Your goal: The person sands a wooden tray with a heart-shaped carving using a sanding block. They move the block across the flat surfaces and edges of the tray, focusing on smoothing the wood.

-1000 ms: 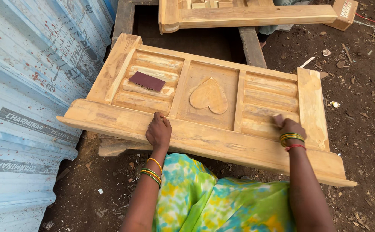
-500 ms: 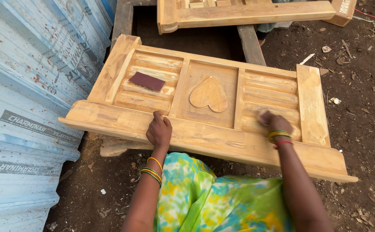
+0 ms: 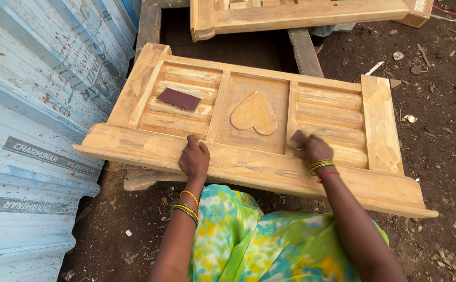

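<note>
A carved wooden panel (image 3: pixel 249 130) lies flat across the middle of the frame, a raised heart (image 3: pixel 254 113) at its centre and grooved sections to either side. The left hand (image 3: pixel 194 158) rests palm down on the panel's near rail, just below and left of the heart, fingers loosely curled and holding nothing. The right hand (image 3: pixel 314 149) sits on the grooved section right of the heart, fingers pressed on a small dark piece, probably sandpaper (image 3: pixel 297 139), though it is blurred and partly hidden. The hands are well apart. A second dark reddish rectangular sheet (image 3: pixel 179 98) lies loose in the left grooved section. Corrugated blue-grey metal sheeting (image 3: pixel 34 120) fills the left of the frame, bearing two grey printed label strips at lower left and faint lettering higher up. Another wooden frame (image 3: pixel 301 13) lies along the top edge. Dark earth floor (image 3: pixel 442 109) with scattered chips shows at right.
</note>
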